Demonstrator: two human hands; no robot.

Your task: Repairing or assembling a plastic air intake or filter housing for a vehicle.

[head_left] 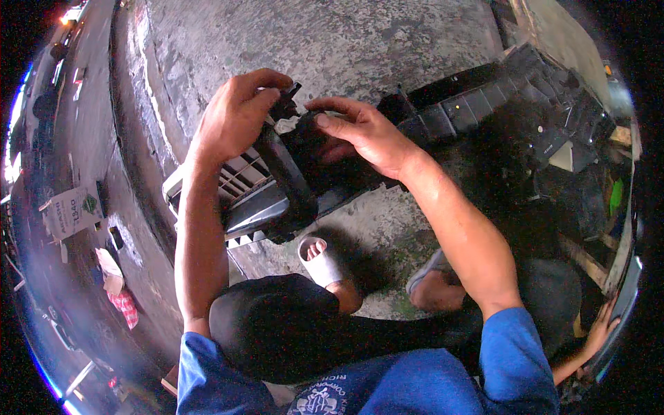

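Observation:
My left hand [238,114] is closed, thumb and fingers pinching a small black plastic part [285,105]. My right hand [366,135] faces it, thumb and index finger curled in close; what they grip is lost in the dark. Between the hands shows a small whitish scrap [286,125]. Below them a black bar-shaped plastic piece [287,166] slants down over a grey slatted plastic housing [243,178]. Deep shadow hides where these pieces meet under my right hand.
A long black plastic piece [456,111] leads right to a heap of dark plastic parts [546,135]. My sandalled foot [321,261] rests on the rough concrete floor [311,41]. Another person's hand [602,330] is at the lower right. A printed cardboard piece [72,213] lies left.

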